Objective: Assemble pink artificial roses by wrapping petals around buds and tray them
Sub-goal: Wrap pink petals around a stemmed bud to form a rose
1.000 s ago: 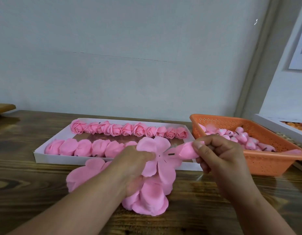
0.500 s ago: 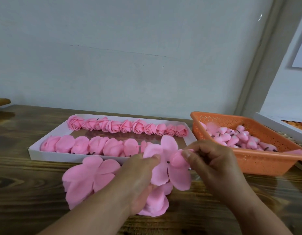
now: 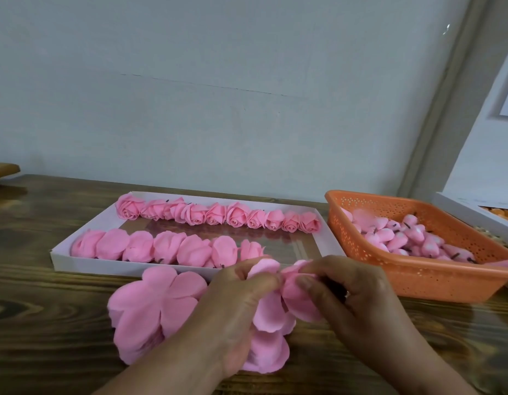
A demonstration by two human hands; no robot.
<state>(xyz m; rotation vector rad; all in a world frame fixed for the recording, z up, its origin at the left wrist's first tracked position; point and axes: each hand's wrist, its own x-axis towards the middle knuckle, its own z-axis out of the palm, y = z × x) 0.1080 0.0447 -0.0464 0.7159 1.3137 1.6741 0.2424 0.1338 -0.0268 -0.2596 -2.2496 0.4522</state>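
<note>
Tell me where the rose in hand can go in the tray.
Near row: bare floor at its right end, between the last rose and the tray right wall. The strip between rows is narrow. Far row is full. Tabletop left of the loose petals is bare; the basket crowds the right.

1 view only, head-worn, wide-angle. Looks forward and slightly down from above and behind the left hand [image 3: 232,317] and right hand [image 3: 358,297], both close to the lens at lower centre. Beyond the hands: shallow white cardboard tray [image 3: 127,270]. Past the right hand: orange perforated plastic basket [image 3: 446,283]. Pale wall fills the upper half; edges bow.
</note>
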